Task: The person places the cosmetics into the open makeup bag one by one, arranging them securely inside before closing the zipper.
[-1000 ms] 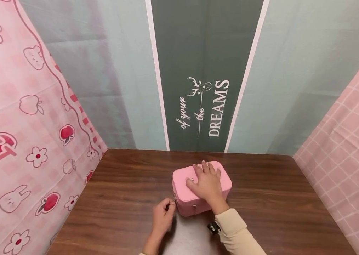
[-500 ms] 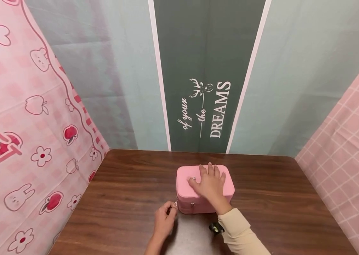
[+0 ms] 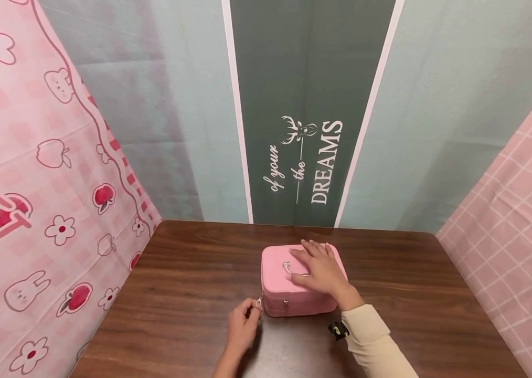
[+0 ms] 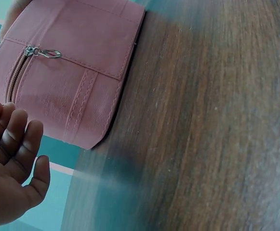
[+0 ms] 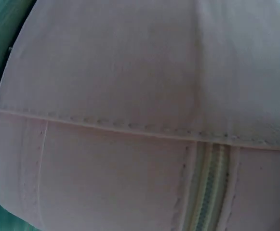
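Note:
A pink zip-up case (image 3: 273,270) with rounded corners stands on the table, its lid down. At its front left corner my left hand (image 3: 241,324) pinches a silver zipper pull (image 3: 259,302) between thumb and forefinger. A second zipper pull (image 4: 50,53) hangs on the front side, beside a stretch of zipper (image 4: 17,77) in the left wrist view. My right hand (image 3: 321,270) rests on the lid with fingers spread, next to a small metal fitting (image 3: 287,266). Only the case's stitched side and zipper (image 5: 209,192) show in the right wrist view; the hand itself is outside it.
The case stands on a dark wood-grain table (image 3: 190,278). Behind it hangs a grey-green cloth (image 3: 289,68) with white lettering. Pink printed cloths flank the table on the left (image 3: 72,199) and right (image 3: 521,210). A small black device (image 3: 338,331) sits at the right wrist.
The case has turned slightly, its front now squarer to the view. My right hand has shifted right on the lid, uncovering more of the metal fitting. The left hand keeps its pinch at the corner.

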The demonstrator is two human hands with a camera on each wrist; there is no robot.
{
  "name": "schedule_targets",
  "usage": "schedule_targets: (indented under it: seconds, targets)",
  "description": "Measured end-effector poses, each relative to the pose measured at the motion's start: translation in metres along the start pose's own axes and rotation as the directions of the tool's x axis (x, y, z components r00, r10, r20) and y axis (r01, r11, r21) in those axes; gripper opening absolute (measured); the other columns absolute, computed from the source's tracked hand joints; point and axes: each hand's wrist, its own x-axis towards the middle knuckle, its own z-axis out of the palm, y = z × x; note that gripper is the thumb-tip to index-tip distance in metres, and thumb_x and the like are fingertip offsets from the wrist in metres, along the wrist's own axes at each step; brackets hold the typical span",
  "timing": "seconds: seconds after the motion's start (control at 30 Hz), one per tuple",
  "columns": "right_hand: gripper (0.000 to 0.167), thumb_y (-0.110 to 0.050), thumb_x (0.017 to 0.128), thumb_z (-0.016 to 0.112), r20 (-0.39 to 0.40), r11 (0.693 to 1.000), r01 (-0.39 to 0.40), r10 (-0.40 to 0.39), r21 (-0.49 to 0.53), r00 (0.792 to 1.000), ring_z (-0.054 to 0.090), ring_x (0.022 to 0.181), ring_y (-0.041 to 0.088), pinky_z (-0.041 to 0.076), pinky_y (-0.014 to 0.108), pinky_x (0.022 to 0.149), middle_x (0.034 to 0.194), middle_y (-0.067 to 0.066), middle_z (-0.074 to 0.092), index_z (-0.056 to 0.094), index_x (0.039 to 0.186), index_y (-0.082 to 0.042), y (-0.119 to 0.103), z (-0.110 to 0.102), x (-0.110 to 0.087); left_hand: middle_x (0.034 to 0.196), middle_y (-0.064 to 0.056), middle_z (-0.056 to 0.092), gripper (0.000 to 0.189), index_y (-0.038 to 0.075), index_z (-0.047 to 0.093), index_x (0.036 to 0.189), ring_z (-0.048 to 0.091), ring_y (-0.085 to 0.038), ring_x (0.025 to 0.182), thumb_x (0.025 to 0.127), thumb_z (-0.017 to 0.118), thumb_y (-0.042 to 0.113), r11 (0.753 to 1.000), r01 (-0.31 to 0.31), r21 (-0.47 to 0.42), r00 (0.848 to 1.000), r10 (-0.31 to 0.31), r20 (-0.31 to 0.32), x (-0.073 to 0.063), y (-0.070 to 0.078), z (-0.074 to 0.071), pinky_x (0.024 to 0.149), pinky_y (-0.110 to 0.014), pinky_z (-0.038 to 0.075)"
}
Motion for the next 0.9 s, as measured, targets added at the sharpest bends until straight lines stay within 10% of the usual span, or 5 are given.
schedule_targets:
  seconds: [0.2,0.47,0.7,0.9]
  targets:
    - [0.063,-0.057,0.076,0.061,-0.031,0.991,-0.122,0.121,-0.048,0.992,0.036,0.127,0.037,0.018,0.061,0.099,0.135,0.018,0.045,0.059,0.127,-0.018,-0.01,0.003,-0.002,0.057,0.013,0.047,0.016,0.011,0.06,0.067,0.041,-0.002,0.051,0.08,0.059,0.003,0.999,0.016,0.043,1.0,-0.016,0.005,0.002,0.002,0.002,0.047,-0.02,0.035]
    - [0.071,-0.061,0.078,0.056,-0.089,0.926,-0.365,0.358,-0.091,0.93,0.03,0.128,0.041,0.01,0.069,0.095,0.136,0.023,0.041,0.055,0.13,-0.012,-0.035,0.012,-0.001,0.06,0.014,0.049,0.013,0.011,0.062,0.068,0.046,-0.004,0.057,0.079,0.059,0.005,0.998,0.005,0.058,1.0,-0.003,-0.024,0.008,0.004,0.006,0.053,-0.022,0.038]
    - [0.072,-0.061,0.079,0.056,-0.092,0.915,-0.395,0.388,-0.085,0.917,0.028,0.128,0.042,0.009,0.068,0.096,0.137,0.025,0.04,0.054,0.13,-0.011,-0.042,0.01,-0.003,0.058,0.008,0.049,0.013,0.008,0.061,0.07,0.043,-0.005,0.054,0.082,0.059,0.003,0.999,0.05,-0.005,0.999,-0.05,0.002,0.008,0.0,0.005,0.05,-0.022,0.037]
    - [0.075,-0.059,0.078,0.059,0.08,0.933,-0.356,0.359,-0.051,0.93,0.027,0.128,0.044,0.013,0.069,0.095,0.138,0.026,0.037,0.05,0.134,-0.009,-0.037,-0.009,0.0,0.058,0.006,0.051,0.012,0.005,0.061,0.072,0.042,-0.005,0.051,0.083,0.057,0.001,0.995,0.085,-0.057,0.996,-0.084,0.011,0.006,-0.002,0.005,0.048,-0.022,0.036]
